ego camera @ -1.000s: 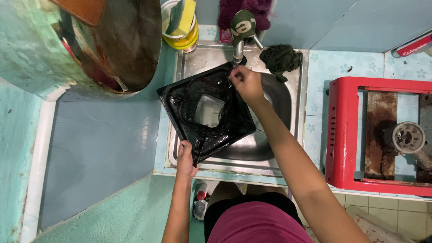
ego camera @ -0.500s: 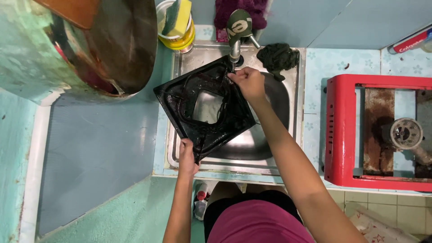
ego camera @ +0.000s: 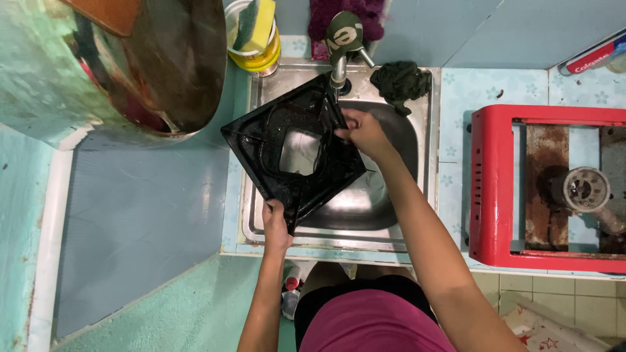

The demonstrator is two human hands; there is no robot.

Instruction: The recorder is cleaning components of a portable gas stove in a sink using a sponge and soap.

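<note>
Gripped at two points, the black square stove-top panel point(ego camera: 293, 153) hangs over the steel sink point(ego camera: 391, 195), turned like a diamond. One corner points at the tap point(ego camera: 339, 68), the opposite toward the person. Left hand point(ego camera: 277, 228) clasps the near corner; right hand point(ego camera: 365, 133) pinches the far right edge.

Both forearms are bare from the elbow down, with no sleeves, watch, bracelet or rings showing on the left hand point(ego camera: 276, 228) or the right hand point(ego camera: 364, 133). At the bottom centre of the frame the person wears a magenta-pink top point(ego camera: 372, 329). Just above it in the frame lies a band of black clothing point(ego camera: 365, 290).
</note>
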